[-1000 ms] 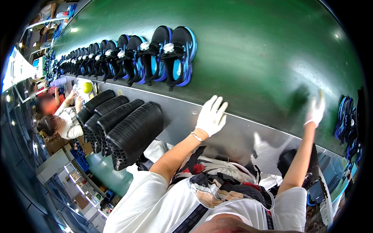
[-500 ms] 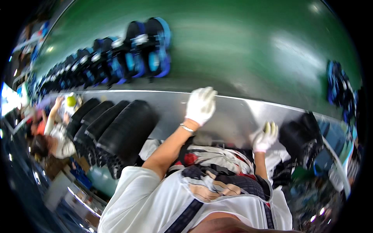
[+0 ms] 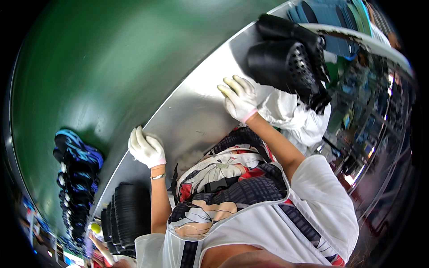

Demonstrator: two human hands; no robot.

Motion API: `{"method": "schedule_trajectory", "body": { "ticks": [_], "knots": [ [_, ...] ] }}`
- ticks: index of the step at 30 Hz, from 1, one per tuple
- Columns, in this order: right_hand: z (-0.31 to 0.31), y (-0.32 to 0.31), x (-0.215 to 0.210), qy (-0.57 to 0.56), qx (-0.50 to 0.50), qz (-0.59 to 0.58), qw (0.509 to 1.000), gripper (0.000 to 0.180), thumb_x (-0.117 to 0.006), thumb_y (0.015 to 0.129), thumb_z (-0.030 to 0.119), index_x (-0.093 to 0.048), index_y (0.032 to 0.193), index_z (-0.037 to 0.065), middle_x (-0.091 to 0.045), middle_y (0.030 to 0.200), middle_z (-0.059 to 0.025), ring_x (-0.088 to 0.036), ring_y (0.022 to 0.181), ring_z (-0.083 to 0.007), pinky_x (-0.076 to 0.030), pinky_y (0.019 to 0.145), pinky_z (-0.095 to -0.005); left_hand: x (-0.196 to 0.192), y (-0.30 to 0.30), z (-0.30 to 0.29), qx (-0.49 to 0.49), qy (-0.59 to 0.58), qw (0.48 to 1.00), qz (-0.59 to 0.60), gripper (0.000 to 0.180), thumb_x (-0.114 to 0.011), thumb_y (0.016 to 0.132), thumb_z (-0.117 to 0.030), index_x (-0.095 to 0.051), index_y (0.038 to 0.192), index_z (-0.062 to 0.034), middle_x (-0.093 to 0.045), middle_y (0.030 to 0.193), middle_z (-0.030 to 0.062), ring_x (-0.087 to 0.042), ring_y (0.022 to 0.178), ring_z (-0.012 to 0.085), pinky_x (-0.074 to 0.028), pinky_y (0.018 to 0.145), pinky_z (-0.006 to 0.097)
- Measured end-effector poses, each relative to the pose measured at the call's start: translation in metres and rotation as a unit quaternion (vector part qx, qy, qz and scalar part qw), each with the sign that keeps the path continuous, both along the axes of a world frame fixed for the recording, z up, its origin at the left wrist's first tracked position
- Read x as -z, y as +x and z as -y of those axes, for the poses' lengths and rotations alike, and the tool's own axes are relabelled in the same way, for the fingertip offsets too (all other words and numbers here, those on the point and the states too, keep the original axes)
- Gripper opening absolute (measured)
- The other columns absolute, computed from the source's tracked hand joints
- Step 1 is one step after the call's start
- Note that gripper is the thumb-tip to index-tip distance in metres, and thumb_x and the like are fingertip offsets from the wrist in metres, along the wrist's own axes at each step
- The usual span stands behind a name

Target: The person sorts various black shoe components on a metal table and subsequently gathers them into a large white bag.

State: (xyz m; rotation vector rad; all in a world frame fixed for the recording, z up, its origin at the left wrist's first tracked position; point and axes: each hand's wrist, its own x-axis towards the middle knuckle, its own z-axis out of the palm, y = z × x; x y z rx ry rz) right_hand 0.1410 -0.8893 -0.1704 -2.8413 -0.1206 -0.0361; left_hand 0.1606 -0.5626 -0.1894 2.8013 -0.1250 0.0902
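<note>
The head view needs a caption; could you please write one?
Gloved left hand at a metal ledge, gloved right hand near black perforated rolls, shoes lined up on a green surface.

A long green bench [image 3: 111, 89] has a grey metal border [image 3: 192, 107] along its near edge, and light lies white on this metal. Beside the bench's right end, a curved white rail [image 3: 366, 42] passes. Beyond it, bright spots of light [image 3: 349, 179] show in a dark, cluttered room.
</note>
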Motion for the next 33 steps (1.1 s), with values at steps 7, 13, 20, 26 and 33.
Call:
{"method": "schedule_trajectory", "body": {
  "ticks": [7, 13, 20, 26, 33],
  "knots": [
    [0.009, -0.010, 0.003, 0.014, -0.004, -0.003, 1.000, 0.044, -0.062, 0.075, 0.018, -0.063, 0.119, 0.019, -0.057, 0.128, -0.0041, -0.049, 0.123, -0.0277, -0.038, 0.105, -0.0446, -0.001, -0.003, 0.009, 0.019, 0.020, 0.999, 0.037, 0.031, -0.050, 0.087, -0.008, -0.063, 0.114, -0.0007, -0.061, 0.115, 0.0173, -0.057, 0.104, 0.0358, -0.045, 0.092, 0.047],
    [0.015, -0.024, 0.028, 0.083, 0.002, -0.028, 0.996, 0.047, -0.061, 0.075, 0.018, -0.061, 0.122, 0.017, -0.053, 0.134, -0.0065, -0.045, 0.129, -0.0310, -0.035, 0.109, -0.0474, 0.013, -0.020, 0.006, 0.015, 0.070, 0.997, 0.014, 0.035, -0.048, 0.089, -0.011, -0.059, 0.121, 0.0007, -0.060, 0.118, 0.0210, -0.056, 0.109, 0.0368, -0.043, 0.096, 0.047],
    [0.018, -0.051, 0.031, 0.155, 0.023, -0.001, 0.988, 0.033, -0.059, 0.079, 0.017, -0.065, 0.112, 0.013, -0.056, 0.132, -0.0057, -0.044, 0.131, -0.0274, -0.034, 0.110, -0.0441, 0.020, -0.020, -0.005, 0.082, 0.208, 0.975, -0.007, 0.050, -0.047, 0.090, -0.013, -0.042, 0.137, 0.0038, -0.047, 0.137, 0.0250, -0.046, 0.126, 0.0386, -0.037, 0.108, 0.048],
    [0.110, -0.196, -0.024, 0.196, 0.206, -0.263, 0.922, 0.033, -0.051, 0.085, 0.022, -0.069, 0.111, 0.010, -0.068, 0.109, -0.0131, -0.064, 0.102, -0.0326, -0.051, 0.089, -0.0436, -0.031, -0.016, 0.054, 0.112, 0.316, 0.901, -0.275, 0.069, -0.053, 0.091, -0.026, -0.024, 0.145, 0.0030, -0.035, 0.146, 0.0273, -0.050, 0.120, 0.0457, -0.044, 0.099, 0.049],
    [0.116, -0.504, -0.032, 0.174, 0.736, -0.252, 0.604, 0.034, -0.047, 0.086, 0.024, -0.066, 0.108, 0.006, -0.065, 0.112, -0.0211, -0.061, 0.106, -0.0398, -0.049, 0.092, -0.0453, -0.072, 0.004, 0.128, 0.369, 0.297, 0.795, -0.380, 0.067, -0.054, 0.091, -0.027, -0.027, 0.144, 0.0021, -0.036, 0.145, 0.0268, -0.051, 0.119, 0.0452, -0.044, 0.099, 0.049]
  ]
}}
